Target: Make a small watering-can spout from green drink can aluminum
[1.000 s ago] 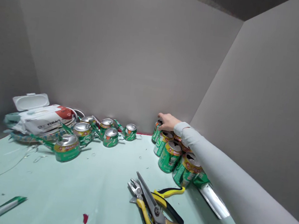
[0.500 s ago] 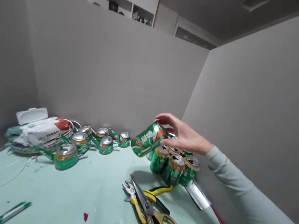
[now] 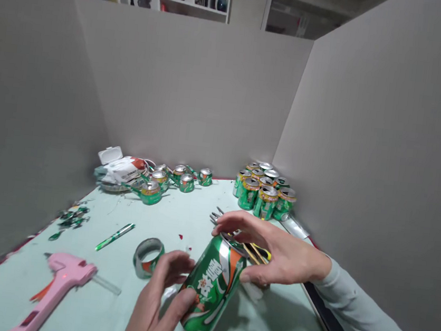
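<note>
A green soda can (image 3: 213,284) is tilted in front of me, above the table. My right hand (image 3: 274,249) grips it around the top end, thumb on the near side and fingers over the rim. My left hand (image 3: 166,292) is at the can's lower left, its thumb pressed on the printed side and its fingers partly hidden behind. Just beyond the can, scissors and pliers (image 3: 260,252) lie mostly covered by my right hand. Left of the can is a cut can ring (image 3: 148,258), close to my left hand.
Several whole cans (image 3: 266,202) stand in a group at the back right. Small cut cans with handles (image 3: 150,193) sit at the back left beside a wipes pack (image 3: 122,170). A pink glue gun (image 3: 62,280), a green pen (image 3: 115,236) and metal scraps (image 3: 73,218) lie left; a phone (image 3: 328,318) lies right.
My right hand has brought the can from the back group towards me. My left hand has come into view and taken hold of its lower part. The view has tipped down.
</note>
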A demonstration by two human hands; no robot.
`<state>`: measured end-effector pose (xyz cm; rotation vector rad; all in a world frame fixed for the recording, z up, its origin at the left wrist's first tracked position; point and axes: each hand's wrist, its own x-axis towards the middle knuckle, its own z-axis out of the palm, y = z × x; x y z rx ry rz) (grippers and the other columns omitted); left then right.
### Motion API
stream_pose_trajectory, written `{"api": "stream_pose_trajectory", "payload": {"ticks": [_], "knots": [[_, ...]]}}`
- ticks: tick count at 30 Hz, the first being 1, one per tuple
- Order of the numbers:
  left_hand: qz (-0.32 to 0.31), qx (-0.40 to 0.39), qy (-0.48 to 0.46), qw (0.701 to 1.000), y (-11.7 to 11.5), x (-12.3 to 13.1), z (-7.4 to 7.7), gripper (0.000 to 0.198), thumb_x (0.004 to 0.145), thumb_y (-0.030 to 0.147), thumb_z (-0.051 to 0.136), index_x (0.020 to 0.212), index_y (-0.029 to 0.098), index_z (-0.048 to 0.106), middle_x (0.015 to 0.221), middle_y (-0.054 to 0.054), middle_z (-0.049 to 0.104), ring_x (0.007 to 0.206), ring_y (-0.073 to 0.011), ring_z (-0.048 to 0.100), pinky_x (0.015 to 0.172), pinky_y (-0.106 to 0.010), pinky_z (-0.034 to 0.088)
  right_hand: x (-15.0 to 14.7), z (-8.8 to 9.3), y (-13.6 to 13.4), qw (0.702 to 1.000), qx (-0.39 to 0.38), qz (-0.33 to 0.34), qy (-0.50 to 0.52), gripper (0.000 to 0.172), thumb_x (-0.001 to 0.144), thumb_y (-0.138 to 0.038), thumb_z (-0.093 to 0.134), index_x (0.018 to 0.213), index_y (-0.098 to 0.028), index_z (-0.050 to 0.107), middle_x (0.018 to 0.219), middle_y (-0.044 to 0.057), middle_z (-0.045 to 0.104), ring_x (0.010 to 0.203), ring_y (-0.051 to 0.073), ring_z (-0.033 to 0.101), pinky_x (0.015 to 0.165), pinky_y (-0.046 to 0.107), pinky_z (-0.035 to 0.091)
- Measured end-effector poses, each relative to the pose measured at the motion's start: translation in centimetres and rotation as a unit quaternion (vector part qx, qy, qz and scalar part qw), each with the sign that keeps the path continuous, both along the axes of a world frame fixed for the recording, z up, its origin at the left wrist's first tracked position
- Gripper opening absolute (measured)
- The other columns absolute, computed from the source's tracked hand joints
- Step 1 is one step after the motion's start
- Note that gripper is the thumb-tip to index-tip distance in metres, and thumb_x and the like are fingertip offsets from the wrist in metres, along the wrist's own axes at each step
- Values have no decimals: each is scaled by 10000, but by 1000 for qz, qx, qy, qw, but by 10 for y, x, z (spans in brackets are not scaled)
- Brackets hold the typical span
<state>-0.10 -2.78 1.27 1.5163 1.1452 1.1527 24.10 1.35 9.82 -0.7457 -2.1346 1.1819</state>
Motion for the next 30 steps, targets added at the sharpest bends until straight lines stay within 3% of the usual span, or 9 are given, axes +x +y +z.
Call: {"api": "stream_pose_trajectory", "payload": {"ticks": [3,6,10,13,17,21,30], "knots": [[-175,-61,-113,976,-1,5,7,493,793,525,674,1151,192,615,1108,-90,693,1030,-294,621,841,-331,477,-13,-7,-13,999,-18,27,38,630,730,-127,766,1297,-205,502,1290,103,554,1243,238,522,1052,407,427],[-229,-75,-175,955,-3,6,7,518,745,465,751,1175,199,635,1140,-83,693,1064,-305,606,885,-338,455,-22,-15,-23,996,-26,28,82,601,774,-181,755,1317,-201,499,1354,120,522,1294,243,488,1100,423,380],[-200,-63,-214,954,-8,5,2,596,666,391,842,1200,217,643,1208,-91,685,1135,-330,596,943,-351,448,-28,-32,-35,990,-21,-3,137,695,766,-281,797,1368,-243,452,1422,113,481,1330,252,458,1117,433,357],[-143,-44,-210,966,-11,6,0,679,589,258,897,1218,215,646,1238,-91,685,1184,-332,582,975,-338,447,-34,-48,-40,987,-32,-29,152,772,709,-278,844,1369,-256,445,1399,98,515,1305,256,488,1106,426,365],[-62,-25,-175,982,-16,9,2,647,506,88,897,1115,211,718,1137,-58,740,1126,-298,622,926,-269,480,-42,-61,-42,984,-44,-40,168,775,665,-334,866,1332,-209,491,1321,101,577,1250,275,528,1089,437,372],[-21,-11,-156,987,-19,11,1,623,478,53,891,1054,237,743,1069,-20,763,1061,-269,655,876,-232,498,-45,-68,-38,980,-59,-32,185,788,637,-397,872,1315,-194,525,1275,104,601,1210,286,545,1051,434,399],[-77,-3,-65,995,-10,0,-14,627,605,276,859,1199,211,670,1212,-78,719,1184,-345,599,966,-343,487,-46,-84,-37,983,-49,-41,173,793,721,-458,805,1388,-186,472,1310,108,579,1224,291,525,1056,405,386]]}}
